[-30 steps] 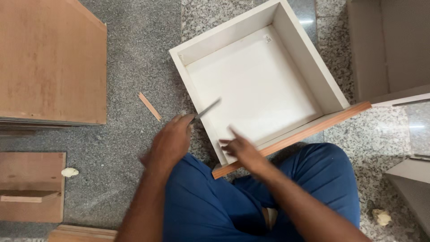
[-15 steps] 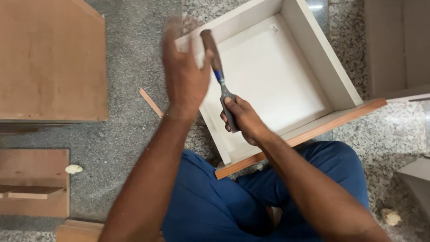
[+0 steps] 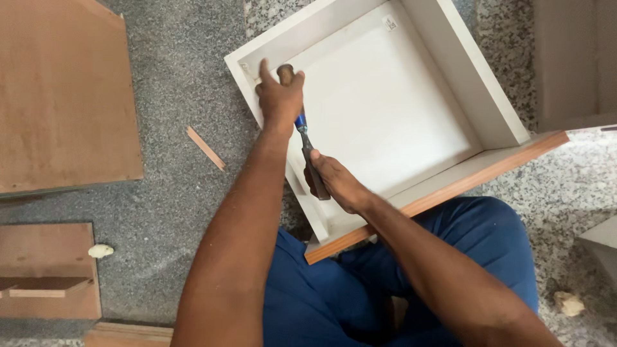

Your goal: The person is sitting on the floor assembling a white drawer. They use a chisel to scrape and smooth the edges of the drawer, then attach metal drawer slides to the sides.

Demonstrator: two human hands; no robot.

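Head view: we hold chisel (image 3: 307,144) against drawer (image 3: 463,109) left wall, drawer lying on granite floor (image 3: 173,83). Right hand (image 3: 334,183) grip clamped on chisel's lower end, steadying it. Left hand (image 3: 279,96) closed over wooden handle top, pressing. Wood sliver (image 3: 205,148), plywood panel (image 3: 64,96) lie left.

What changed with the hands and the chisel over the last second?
The left hand came down from mid-air onto the chisel handle's top end at the drawer side wall. The right hand, empty a second ago, grips the tool's lower end. Drawer and wood strip stayed put.
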